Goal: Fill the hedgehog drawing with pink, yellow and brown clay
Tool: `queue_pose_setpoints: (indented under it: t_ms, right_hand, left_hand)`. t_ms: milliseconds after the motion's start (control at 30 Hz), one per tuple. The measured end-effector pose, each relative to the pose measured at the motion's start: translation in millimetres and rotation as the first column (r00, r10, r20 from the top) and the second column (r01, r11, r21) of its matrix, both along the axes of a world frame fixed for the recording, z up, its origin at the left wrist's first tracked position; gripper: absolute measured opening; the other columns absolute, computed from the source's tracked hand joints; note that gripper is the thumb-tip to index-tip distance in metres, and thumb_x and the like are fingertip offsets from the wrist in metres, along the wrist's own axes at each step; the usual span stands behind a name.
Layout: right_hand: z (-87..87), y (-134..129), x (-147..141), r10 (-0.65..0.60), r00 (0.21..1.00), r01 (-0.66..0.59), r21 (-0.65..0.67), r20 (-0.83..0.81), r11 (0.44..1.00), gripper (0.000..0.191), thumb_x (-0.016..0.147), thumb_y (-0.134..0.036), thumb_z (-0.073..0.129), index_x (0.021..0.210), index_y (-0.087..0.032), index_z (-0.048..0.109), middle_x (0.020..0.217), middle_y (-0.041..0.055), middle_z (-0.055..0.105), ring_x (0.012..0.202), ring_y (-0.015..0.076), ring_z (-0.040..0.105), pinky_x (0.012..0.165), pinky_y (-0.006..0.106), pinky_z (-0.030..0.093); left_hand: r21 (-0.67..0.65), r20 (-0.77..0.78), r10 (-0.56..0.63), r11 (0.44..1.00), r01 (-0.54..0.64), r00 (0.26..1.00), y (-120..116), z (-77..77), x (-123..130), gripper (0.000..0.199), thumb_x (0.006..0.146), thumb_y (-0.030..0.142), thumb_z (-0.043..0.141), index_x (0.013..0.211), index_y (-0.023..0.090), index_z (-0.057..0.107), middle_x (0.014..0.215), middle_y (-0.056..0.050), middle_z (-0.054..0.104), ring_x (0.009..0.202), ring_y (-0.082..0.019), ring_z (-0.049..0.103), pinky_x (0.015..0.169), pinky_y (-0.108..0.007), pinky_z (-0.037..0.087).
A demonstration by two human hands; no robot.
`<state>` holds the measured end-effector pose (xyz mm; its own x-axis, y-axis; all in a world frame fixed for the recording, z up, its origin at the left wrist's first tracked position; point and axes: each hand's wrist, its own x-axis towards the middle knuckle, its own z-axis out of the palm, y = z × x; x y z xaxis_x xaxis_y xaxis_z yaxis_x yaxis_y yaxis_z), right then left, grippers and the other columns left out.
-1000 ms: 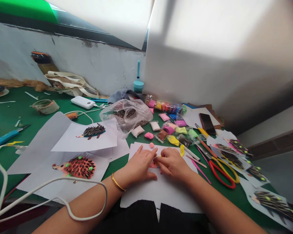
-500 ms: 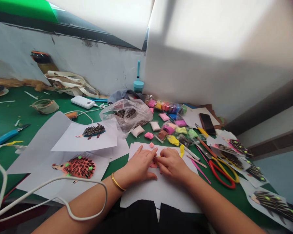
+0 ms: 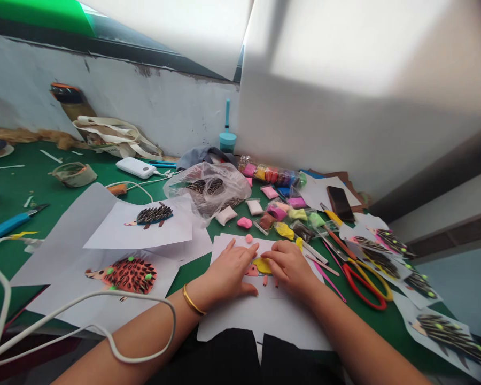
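On white paper (image 3: 264, 315), both hands' fingers, uncurled, pressing yellow clay (image 3: 262, 265): left hand (image 3: 229, 271), right hand (image 3: 292, 267).

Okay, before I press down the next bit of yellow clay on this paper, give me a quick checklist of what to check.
1. Paper held flat: ok, the left hand lies spread on it.
2. Yellow clay in place on the paper: ok, it sits between both hands, and the right hand has its fingertips on it.
3. Pink part beside the yellow clay: cannot tell, mostly hidden under the left fingers.
4. Spare clay within reach: ok, small clay packets lie just beyond the paper.
5. Scissors away from the hands: ok, they lie to the right, apart from the paper.
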<state>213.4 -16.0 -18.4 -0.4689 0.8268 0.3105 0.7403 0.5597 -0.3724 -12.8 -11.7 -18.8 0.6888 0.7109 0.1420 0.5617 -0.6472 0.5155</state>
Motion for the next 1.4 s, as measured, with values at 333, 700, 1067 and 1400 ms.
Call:
queue_pose_setpoints:
  t_ms: [333, 700, 1067, 1400]
  right_hand:
    - [0.1, -6, 0, 0.067, 0.997, -0.069, 0.049, 0.045, 0.996, 0.028, 0.089, -0.019, 0.053, 0.104, -0.026, 0.075, 0.083, 0.0036, 0.054, 0.081, 0.0179, 0.05, 0.075, 0.035, 0.031]
    - [0.7, -7, -11, 0.106, 0.985, -0.11, 0.023, 0.134, 0.994, 0.028, 0.084, -0.018, 0.056, 0.103, -0.028, 0.073, 0.085, 0.0034, 0.054, 0.083, 0.019, 0.047, 0.078, 0.036, 0.029]
    - [-2.2, -6, -7, 0.121, 0.99, -0.125, 0.049, 0.073, 0.991, 0.028, 0.085, -0.019, 0.055, 0.102, -0.029, 0.074, 0.083, 0.0028, 0.053, 0.08, 0.018, 0.047, 0.074, 0.035, 0.028]
    - [-0.5, -7, -12, 0.105, 0.986, -0.112, 0.047, 0.132, 0.993, 0.03, 0.085, -0.019, 0.055, 0.108, -0.027, 0.072, 0.086, 0.0039, 0.055, 0.083, 0.0191, 0.046, 0.076, 0.035, 0.028]
  left_hand:
    - [0.055, -0.017, 0.003, 0.999, -0.002, 1.0, 0, -2.9, 0, 0.116, 0.06, 0.041, 0.089, 0.151, 0.018, 0.02, 0.128, -0.016, 0.062, 0.122, -0.033, 0.056, 0.116, -0.062, 0.019]
    - [0.103, 0.001, -0.014, 0.995, 0.014, 1.0, 0, -6.2, -1, 0.115, 0.063, 0.042, 0.087, 0.151, 0.022, 0.017, 0.122, -0.013, 0.065, 0.117, -0.031, 0.06, 0.115, -0.062, 0.021]
    - [0.098, -0.008, -0.014, 0.995, 0.015, 1.0, 0, -6.4, -1, 0.118, 0.061, 0.042, 0.089, 0.151, 0.02, 0.016, 0.126, -0.015, 0.063, 0.12, -0.032, 0.058, 0.115, -0.062, 0.021]
    - [0.099, 0.007, -0.008, 0.995, 0.008, 1.0, 0, -6.8, -1, 0.115, 0.062, 0.042, 0.087, 0.151, 0.019, 0.019, 0.119, -0.013, 0.066, 0.117, -0.031, 0.06, 0.115, -0.062, 0.021]
